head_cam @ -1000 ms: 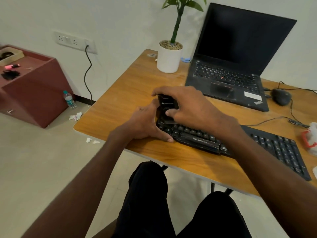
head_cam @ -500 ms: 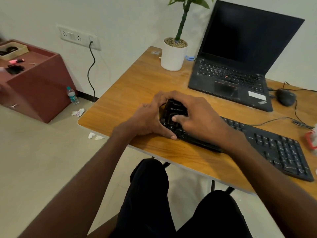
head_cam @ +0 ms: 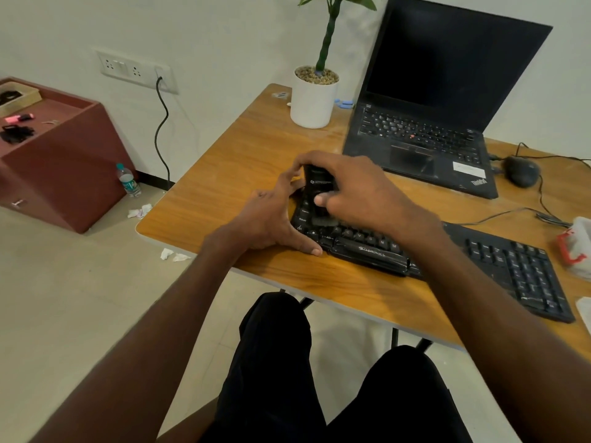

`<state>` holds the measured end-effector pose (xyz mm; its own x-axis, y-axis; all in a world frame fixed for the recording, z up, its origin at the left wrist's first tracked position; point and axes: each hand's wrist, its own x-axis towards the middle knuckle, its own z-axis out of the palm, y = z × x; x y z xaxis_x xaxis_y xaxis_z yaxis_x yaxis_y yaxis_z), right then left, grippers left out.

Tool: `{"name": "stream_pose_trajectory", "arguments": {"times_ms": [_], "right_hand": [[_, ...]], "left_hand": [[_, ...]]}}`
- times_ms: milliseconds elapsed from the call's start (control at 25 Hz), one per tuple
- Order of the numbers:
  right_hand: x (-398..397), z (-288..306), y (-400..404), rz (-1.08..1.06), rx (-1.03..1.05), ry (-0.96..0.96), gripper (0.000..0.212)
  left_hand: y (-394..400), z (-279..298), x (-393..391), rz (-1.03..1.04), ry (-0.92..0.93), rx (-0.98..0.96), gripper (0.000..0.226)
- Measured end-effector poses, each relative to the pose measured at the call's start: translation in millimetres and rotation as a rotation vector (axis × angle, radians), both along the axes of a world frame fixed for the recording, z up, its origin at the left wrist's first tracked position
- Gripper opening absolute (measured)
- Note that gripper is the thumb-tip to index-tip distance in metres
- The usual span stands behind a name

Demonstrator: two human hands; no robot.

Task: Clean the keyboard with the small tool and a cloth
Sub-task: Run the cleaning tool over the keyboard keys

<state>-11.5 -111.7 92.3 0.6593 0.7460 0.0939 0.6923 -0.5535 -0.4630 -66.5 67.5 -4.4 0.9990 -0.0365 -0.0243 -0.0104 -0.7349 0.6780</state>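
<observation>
Cabinet [head_cam: 60, 161]: red-brown, on the floor well left of both hands; pink marker and dark bits on top.
Bottle [head_cam: 128, 184]: small, upright beside the cabinet; paper scraps [head_cam: 140, 211] on the floor near it.
Cable [head_cam: 162, 132]: dark, hanging from the wall socket [head_cam: 137, 71] down to the floor, left of the table edge.
Left hand [head_cam: 267, 219]: fingers fairly straight, spread against the keyboard's left end, thumb along its front edge; steadies, grips nothing.
Small tool [head_cam: 319, 195]: black, upright on the keys just right of the left hand, lower end touching the key rows, partly hidden by fingers.
Right hand [head_cam: 358, 195]: fingers curled over the tool's top, thumb pressed on its face; covers the keys beneath.
Keyboard [head_cam: 499, 260]: black, lying slantwise on the wooden table [head_cam: 224, 174], running rightward under the right forearm.
Plant pot [head_cam: 312, 99]: white, beyond the hands.
Laptop [head_cam: 425, 135]: open, screen dark, behind the right hand.
Mouse [head_cam: 521, 171]: black, far right of the hands, cord trailing.
Bag [head_cam: 575, 247]: white and red plastic, at the right edge; contents unclear.
</observation>
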Motion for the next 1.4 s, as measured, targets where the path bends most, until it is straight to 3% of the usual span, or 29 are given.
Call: {"name": "stream_pose_trajectory", "arguments": {"times_ms": [120, 280, 400, 480, 640, 760, 840, 920, 1000, 1200, 1280, 1400], "right_hand": [[-6.2, -13.3, -1.1, -0.049, 0.080, 0.066, 0.061], [8.6, -0.1, -20.2, -0.182, -0.184, -0.013, 0.056], [-3.9, -2.1, -8.2, -0.070, 0.086, 0.079, 0.057], [-12.9, -7.6, -7.3, 0.006, 0.103, 0.096, 0.061], [-5.4, 3.5, -44.5, -0.045, -0.147, 0.094, 0.060], [-6.1, 9.0, -50.0, -0.149, -0.339, -0.090, 0.055], [-11.6, 3.6, -35.0, -0.113, -0.154, -0.111, 0.058], [-15.0, -3.2, -26.0, -0.054, 0.083, 0.047, 0.060], [-11.7, -9.2, -32.3, -0.088, 0.087, 0.048, 0.061], [-1.7, 1.6, -74.6, -0.331, -0.276, -0.106, 0.057], [-5.3, 0.7, -64.5, -0.303, -0.158, -0.127, 0.058], [-15.5, -3.6, -38.6, -0.145, 0.123, 0.046, 0.060]], "left_hand": [[1.0, -0.9, 0.6, -0.004, -0.003, -0.001, 0.155], [0.7, 1.5, 0.5, 0.010, 0.007, 0.001, 0.149], [-0.9, 2.6, -0.7, 0.015, 0.010, 0.011, 0.148], [-0.9, 1.5, -1.2, 0.018, 0.007, 0.019, 0.147], [-0.2, 4.6, -1.4, 0.011, 0.011, -0.011, 0.141], [0.0, 5.1, -1.4, -0.004, -0.003, -0.003, 0.141], [-0.9, 5.9, -2.1, 0.007, -0.001, 0.001, 0.140], [-2.9, 7.3, -3.4, 0.003, -0.008, 0.016, 0.140], [-3.4, 8.8, -4.4, 0.015, -0.010, 0.000, 0.135], [-4.5, 12.6, -6.2, 0.007, -0.010, -0.021, 0.132], [-4.1, 12.9, -6.3, 0.013, -0.004, -0.020, 0.131], [-5.0, 10.8, -5.6, 0.010, -0.013, -0.014, 0.132]]}}
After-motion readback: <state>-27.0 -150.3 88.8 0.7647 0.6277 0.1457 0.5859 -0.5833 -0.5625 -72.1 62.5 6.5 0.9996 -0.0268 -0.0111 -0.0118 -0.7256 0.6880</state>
